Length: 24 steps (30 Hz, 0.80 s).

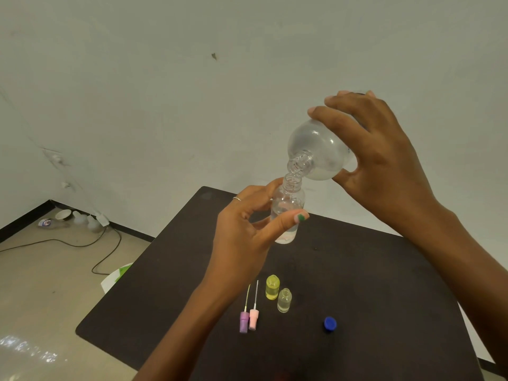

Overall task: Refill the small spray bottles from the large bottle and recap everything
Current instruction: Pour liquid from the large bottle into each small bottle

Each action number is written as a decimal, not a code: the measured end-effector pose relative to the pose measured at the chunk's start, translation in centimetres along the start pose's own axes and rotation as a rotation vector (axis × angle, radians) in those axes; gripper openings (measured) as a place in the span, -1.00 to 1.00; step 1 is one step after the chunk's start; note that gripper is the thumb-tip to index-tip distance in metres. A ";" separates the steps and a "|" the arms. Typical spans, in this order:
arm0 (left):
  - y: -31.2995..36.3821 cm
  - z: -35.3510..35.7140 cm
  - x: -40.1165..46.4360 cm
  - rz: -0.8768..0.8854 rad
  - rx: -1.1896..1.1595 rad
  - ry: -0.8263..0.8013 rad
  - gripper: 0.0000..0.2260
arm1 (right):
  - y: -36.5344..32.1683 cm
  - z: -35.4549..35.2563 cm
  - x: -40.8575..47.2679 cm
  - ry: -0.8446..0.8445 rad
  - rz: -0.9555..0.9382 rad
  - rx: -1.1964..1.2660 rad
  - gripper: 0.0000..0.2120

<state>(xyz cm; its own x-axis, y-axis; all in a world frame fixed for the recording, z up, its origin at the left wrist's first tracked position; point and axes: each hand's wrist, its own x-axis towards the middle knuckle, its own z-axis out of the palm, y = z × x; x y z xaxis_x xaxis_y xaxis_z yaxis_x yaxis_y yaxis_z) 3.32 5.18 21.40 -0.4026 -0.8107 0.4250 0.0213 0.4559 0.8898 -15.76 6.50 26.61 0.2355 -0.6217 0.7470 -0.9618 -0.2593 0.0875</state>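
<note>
- Nearest on the dark desk (384,270) lie the loose closures: a blue cap (330,323), most likely the large bottle's, and two spray heads side by side with their dip tubes pointing away, a purple spray head (243,322) and a pink spray head (253,320).
- Just beyond them stand two small uncapped bottles, close together: a yellow bottle (272,287) that looks nearly full, and a clear bottle (284,300) whose level I cannot read.
- Above the desk, the left hand (247,232) pinches a third small bottle (287,213) between thumb and fingers, holding it roughly upright with its threaded neck open; liquid shows in its lower part.
- Higher up, the right hand (384,152) grips the large bottle (320,149), tipped steeply so that its open mouth meets the small bottle's mouth. What clear liquid remains has pooled on its low side near the neck.
- Pouring appears to be the step in hand, with at least one small bottle filled and none recapped.
- Next, the large bottle must be tipped back upright before the small one overflows; the two narrow mouths need to stay aligned, or liquid will run down onto the left fingers.
- Afterwards come seating the spray heads, tubes first, and the blue cap.
- Farther off, a cable (82,243) trails across the floor.
</note>
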 end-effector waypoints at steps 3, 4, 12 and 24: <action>0.1 0.0 0.0 0.009 0.008 0.004 -0.71 | 0.0 0.0 0.0 0.000 -0.002 -0.001 -0.39; 0.1 0.0 0.0 0.011 0.013 0.006 -0.71 | 0.0 0.0 0.0 -0.001 -0.003 -0.001 -0.39; -0.2 0.0 0.0 0.009 0.023 0.012 -0.70 | 0.0 0.0 0.0 -0.002 -0.004 -0.006 -0.40; -0.1 0.0 -0.1 0.001 0.032 0.019 -0.67 | -0.1 -0.1 0.1 0.009 -0.006 -0.006 -0.40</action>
<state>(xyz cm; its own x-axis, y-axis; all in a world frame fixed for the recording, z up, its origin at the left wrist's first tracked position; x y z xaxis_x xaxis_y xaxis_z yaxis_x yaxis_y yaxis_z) 3.37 5.16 21.26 -0.3855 -0.8167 0.4294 -0.0080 0.4683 0.8836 -15.66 6.53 26.70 0.2397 -0.6138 0.7522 -0.9613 -0.2586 0.0953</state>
